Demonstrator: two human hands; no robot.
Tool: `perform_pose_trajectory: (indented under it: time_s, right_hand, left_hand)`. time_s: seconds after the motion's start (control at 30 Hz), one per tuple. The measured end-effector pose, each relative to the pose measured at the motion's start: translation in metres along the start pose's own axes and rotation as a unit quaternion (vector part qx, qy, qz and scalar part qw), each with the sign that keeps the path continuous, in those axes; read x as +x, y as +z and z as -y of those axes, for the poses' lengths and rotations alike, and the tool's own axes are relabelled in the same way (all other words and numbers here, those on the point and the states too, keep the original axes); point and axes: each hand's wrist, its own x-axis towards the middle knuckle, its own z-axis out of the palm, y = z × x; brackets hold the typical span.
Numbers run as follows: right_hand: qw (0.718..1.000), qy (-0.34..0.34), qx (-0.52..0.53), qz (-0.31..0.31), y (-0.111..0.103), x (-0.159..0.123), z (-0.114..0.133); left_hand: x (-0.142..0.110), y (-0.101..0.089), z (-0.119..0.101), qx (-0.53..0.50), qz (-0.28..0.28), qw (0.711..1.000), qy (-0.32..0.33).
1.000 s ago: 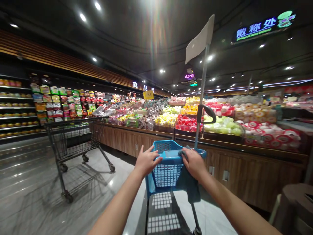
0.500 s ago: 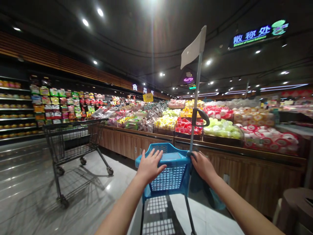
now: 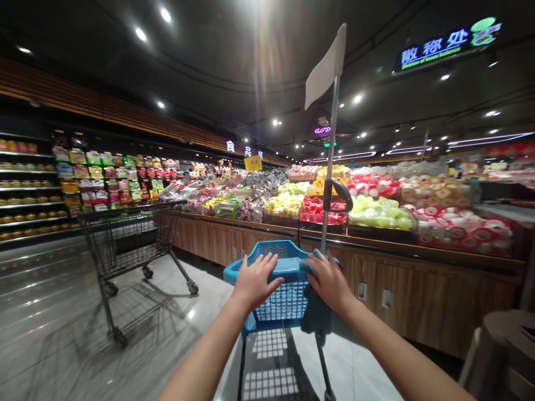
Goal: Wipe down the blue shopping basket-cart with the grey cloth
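Ceiling [image 3: 196, 72]: dark, dotted with round lights, high above the blue cart [image 3: 279, 309].
Floor [image 3: 179, 345]: gray and shiny, under the blue cart, with a shadow full of bright little squares there.
Wooden counter [image 3: 418, 295]: long and brown, just past the blue cart, piled with wrapped food in yellow, red, green and white.
Wall shelves [image 3: 25, 189]: full of jars and bright packs, far off to the left of the blue cart.
Black cart [image 3: 144, 239]: big, made of wire, on wheels, well apart from the blue cart on its left.
Blue cart: full of small holes in its near wall, right under both hands, near the wooden counter.
Lit sign [image 3: 447, 47]: glowing blue and green, high up to the right of the blue cart.
White flag [image 3: 328, 69]: on a tall thin pole [image 3: 331, 139], above the right side of the blue cart.
Left hand [image 3: 257, 281]: resting on the left part of the blue cart's handle, with open fingers spread wide.
Right hand [image 3: 332, 284]: on the right part of the same handle, with bent fingers gripping the cloth [image 3: 316, 314].
Cloth: dark blue-green, bunched between right fingers and handle, hanging down by the blue cart's near wall.
Black loop [image 3: 343, 196]: on the pole, above the blue cart's right side.
Price card [image 3: 253, 163]: yellow, beyond the blue cart, over the food.
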Motion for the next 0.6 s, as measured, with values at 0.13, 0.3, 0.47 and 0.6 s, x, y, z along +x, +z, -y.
perform_pose_trajectory:
  time_s: [0.13, 0.3, 0.47, 0.6]
  right_hand:
    - [0.999, 0.029, 0.035, 0.017, -0.006, -0.012, -0.033]
    - [0.993, 0.118, 0.019, -0.003, 0.000, -0.002, -0.022]
    - [0.999, 0.048, 0.022, -0.002, 0.012, 0.017, 0.021]
    - [1.000, 0.014, 0.022, 0.001, 0.013, 0.020, 0.027]
  left_hand:
    - [-0.001, 0.003, -0.001, -0.001, -0.020, 1.000, 0.005]
    - [0.000, 0.010, -0.002, -0.002, -0.041, 0.999, 0.007]
    - [-0.003, 0.010, 0.000, -0.003, -0.040, 0.999, 0.003]
    - [-0.008, 0.005, 0.003, -0.008, -0.039, 0.999, 0.004]
